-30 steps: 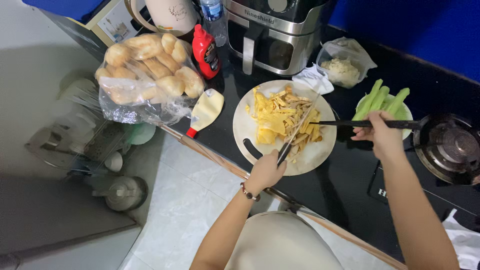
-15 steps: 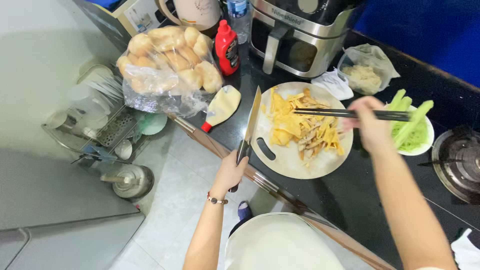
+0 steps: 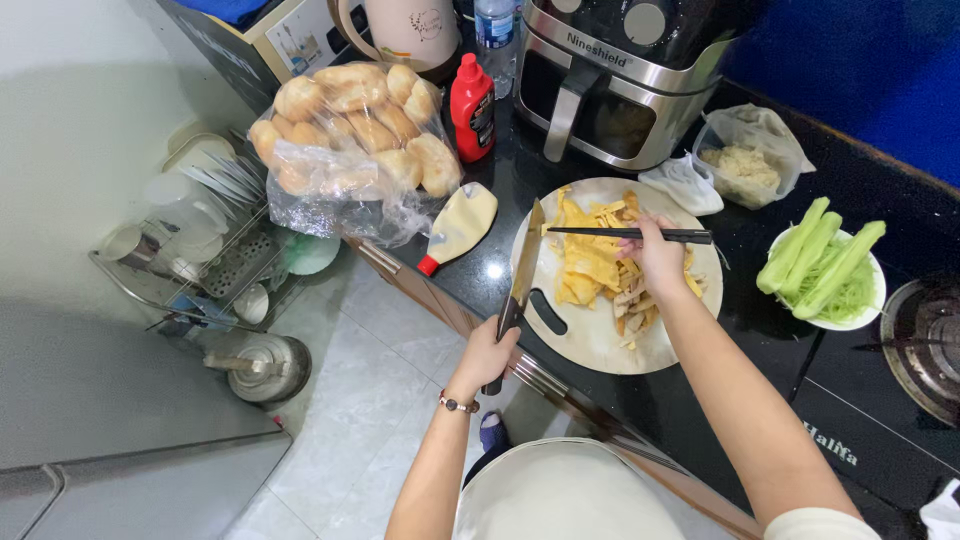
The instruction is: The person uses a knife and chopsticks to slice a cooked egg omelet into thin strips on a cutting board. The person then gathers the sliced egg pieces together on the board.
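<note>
My view cuts off a lot: the appliances along the back edge of the bench (image 3: 500,270) lose their tops, and the pan (image 3: 925,340) at the right edge is only partly in shot. I can't tell what's in the clear bag (image 3: 745,165) by the air fryer (image 3: 610,85) (pale, shredded-looking stuff).

L hand (image 3: 488,352) has its grip clenched round the handle of the knife (image 3: 522,270), out past the bench's front edge; the blade runs up & away from the hand, over the left rim of the round cutting board (image 3: 600,345).

R hand (image 3: 655,255) has its grip closed on dark chopsticks (image 3: 625,233), held level across the board, tips pointing left toward the blade. They sit right above the yellow egg strips (image 3: 590,262) piled mid-board; fingers hide some of the pile.

Nearby: bag of bread rolls (image 3: 350,135) at the bench's left corner, squeeze bottle (image 3: 455,228) lying beside it, red sauce bottle (image 3: 472,108) upright, plate of green sticks (image 3: 822,265) right of the board.
</note>
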